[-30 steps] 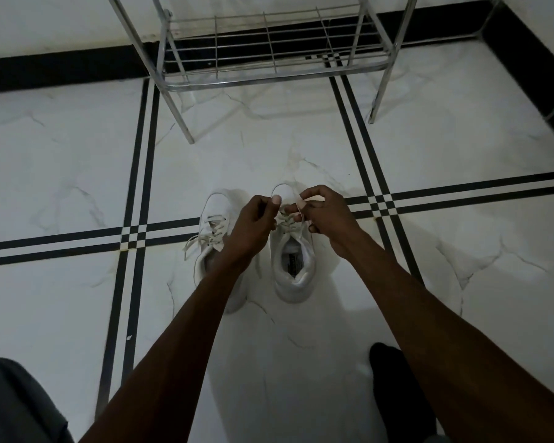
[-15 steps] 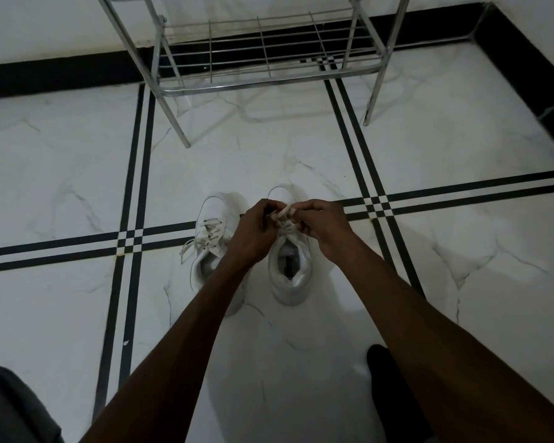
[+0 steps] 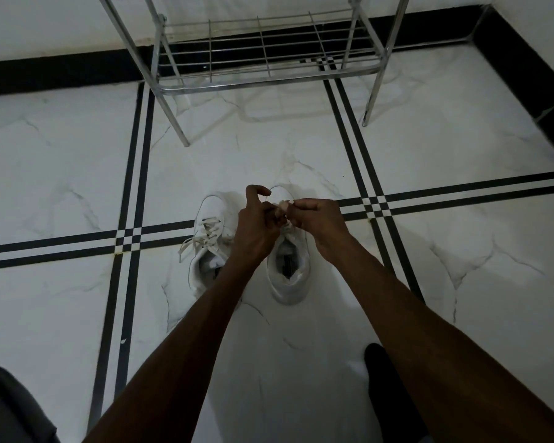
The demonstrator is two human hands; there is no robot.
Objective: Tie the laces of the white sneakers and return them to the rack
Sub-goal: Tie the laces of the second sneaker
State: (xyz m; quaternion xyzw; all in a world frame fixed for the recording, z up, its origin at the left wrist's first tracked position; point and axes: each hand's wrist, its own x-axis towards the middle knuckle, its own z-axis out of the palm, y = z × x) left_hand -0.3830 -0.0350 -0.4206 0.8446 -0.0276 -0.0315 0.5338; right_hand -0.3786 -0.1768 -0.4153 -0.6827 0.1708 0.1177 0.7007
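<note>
There is one camera, up on the person's head. It looks forward and down, along both arms, at the floor (image 3: 461, 148). The shoes (image 3: 288, 282) sit near the middle, and the rack (image 3: 263, 81) stands farther off at the top.

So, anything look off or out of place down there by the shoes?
Only the left sneaker: its laces hang loose, one end trailing onto the floor, not yet tied. Both hands, left hand and right hand, are pinching the right sneaker's lace. The rack is bare. No damage shows.
</note>
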